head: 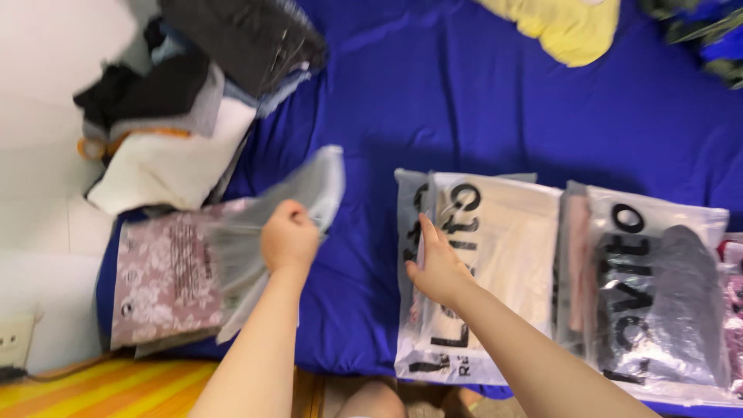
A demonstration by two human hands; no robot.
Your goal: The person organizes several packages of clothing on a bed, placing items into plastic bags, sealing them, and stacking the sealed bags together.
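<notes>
At the bed's (480, 101) left edge, clothes sit heaped in a loose stack: a dark folded garment (248, 39) on top, grey and black pieces under it, and a white piece (166, 166) at the bottom. Just in front of that, at the near-left corner, lies a flat floral-printed packet (159, 275).

The left hand (288, 236) is closed into a fist around a thin, translucent plastic bag (298, 193), lifted off the blue sheet above the floral packet. The bag is blurred and hangs slack, so its mouth cannot be made out. Held by one pinch of film, it looks likely to slip or fold shut on itself, and its trailing edge could drag the floral packet off the corner, which already overhangs.

Further right, the right hand (435, 267) lies open, palm down, fingers straight, pressing on the left part of a clear packed garment bag with a cream garment inside (495, 255), near the bed's front edge. That bag juts past the edge, so a harder press could tip it to the floor.

Just beside it, overlapping, lies a second packed bag holding dark grey cloth (665, 302). A yellow garment (569, 27) rests at the far edge, well apart.
</notes>
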